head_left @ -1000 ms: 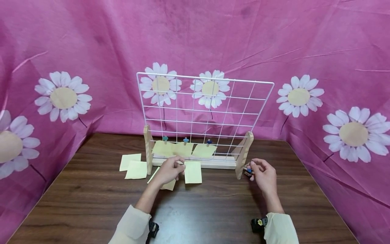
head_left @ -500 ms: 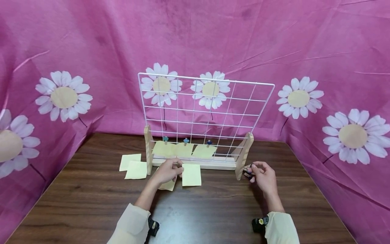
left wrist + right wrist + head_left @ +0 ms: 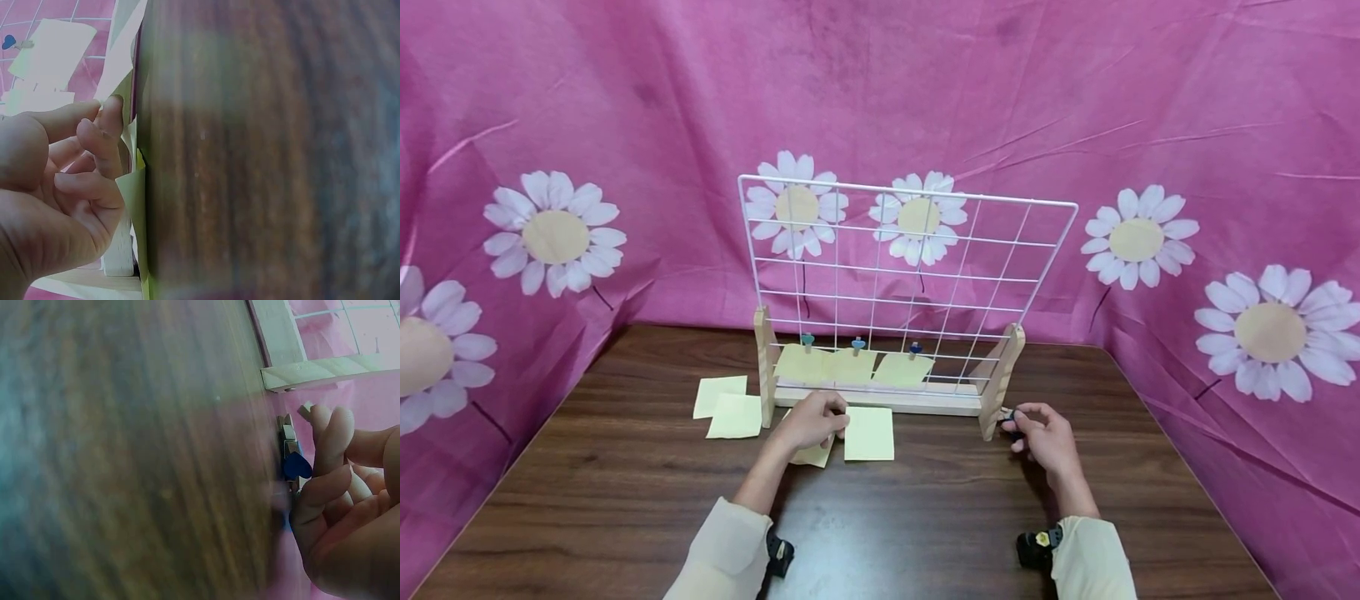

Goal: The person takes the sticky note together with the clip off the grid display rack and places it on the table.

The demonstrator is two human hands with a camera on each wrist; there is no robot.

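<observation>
My left hand [image 3: 811, 423] pinches the left edge of a yellow sticky note [image 3: 870, 433] between thumb and forefinger, in front of the rack's base. Another sticky note [image 3: 812, 456] lies partly hidden under that hand. Beyond the rack's right foot, my right hand [image 3: 1051, 440] pinches a small wooden clothespin [image 3: 304, 411]; only its end sticks out past the fingertips. Several more mini clothespins lie beside those fingers, one with a blue heart [image 3: 297, 466]. Three sticky notes hang low on the white wire grid [image 3: 895, 271], under a teal clothespin [image 3: 807, 340] and two blue ones.
Wooden feet hold the grid upright, the right foot [image 3: 1002, 383] standing close to my right hand. Two overlapping sticky notes [image 3: 734, 417] lie left of the rack on the brown wooden table [image 3: 910, 525]. Behind hangs a pink cloth [image 3: 880, 83] with white daisies.
My left hand has drawn the sticky note slightly left and towards me. At the clothespins, my right hand has shifted slightly, and its fingers have closed on one of them.
</observation>
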